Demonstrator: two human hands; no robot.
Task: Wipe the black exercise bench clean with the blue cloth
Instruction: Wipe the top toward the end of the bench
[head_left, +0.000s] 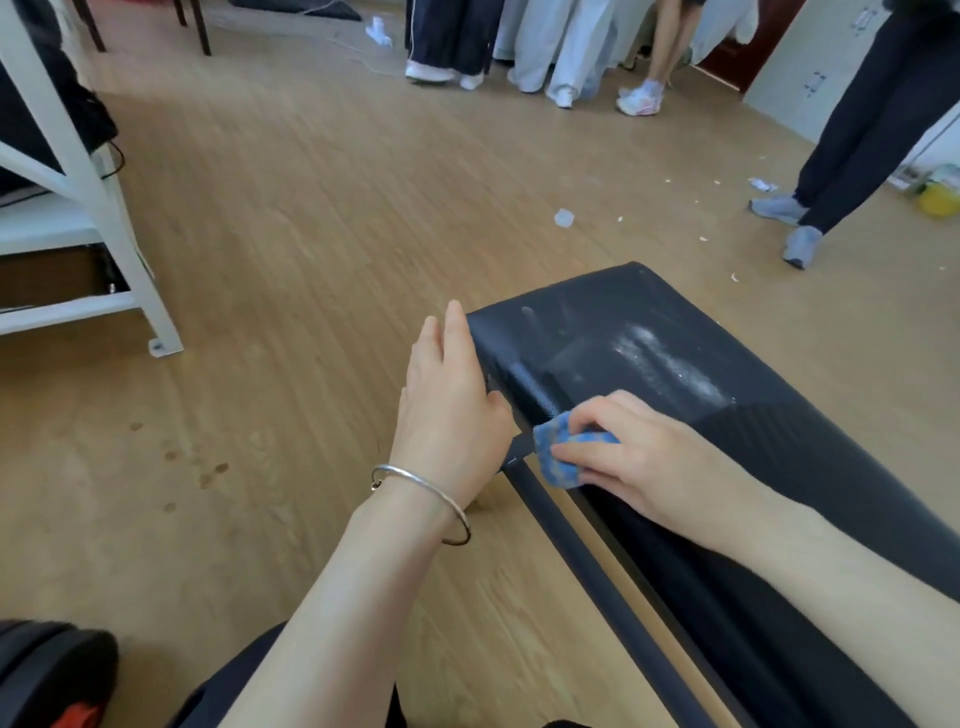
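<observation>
**Desk:** What's in front of you, biggest first?

**Me:** The wooden floor (285, 260) fills most of my view. The black surface (805, 431) I'm meant to clean runs from the lower right up towards the middle. Along its near side sits a dark frame tube (571, 540).

**Desk:** And the hands?

**Me:** My left hand (447, 405) is flat with the fingers straight. It holds nothing and lies alongside the surface's left edge, thumb at its side. I take that as bracing so the pad doesn't shift, though I can't tell if it's really pressing. My right hand (649, 462) has its fingers curled over the blue cloth (558, 457). The cloth is bunched up and pushed against the surface's near edge, just above the tube. Bunching it gives a firm pad to rub with, I'd say.

**Desk:** How far along?

**Me:** Early, by my reckoning. A white powdery smear (670, 364) on the top, near the far end, is not yet wiped. The cloth is apart from it, down at the side.

**Desk:** Any bins or buckets?

**Me:** Nothing within reach that I'd call a container. There's a yellow object (937, 200) on the floor at the far right, but it's too blurred to name, and I can't see whether anything is in it.
</observation>
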